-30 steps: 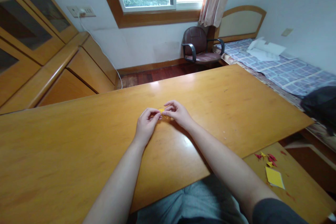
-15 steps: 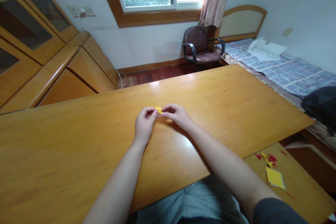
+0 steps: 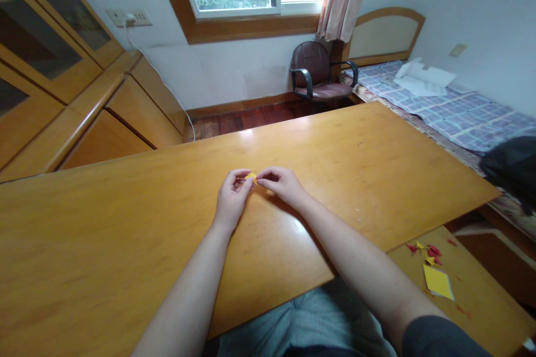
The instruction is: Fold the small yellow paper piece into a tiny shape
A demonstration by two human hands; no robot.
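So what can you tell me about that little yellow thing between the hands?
The yellow piece is small, bright and thin-looking, like folded paper, with an uneven outline. The left hand pinches it, thumb across its front, and the fingertips of the right hand meet its right edge. It sits over the wooden table. Fingers cover part of it, so its full shape and folds can't be made out.
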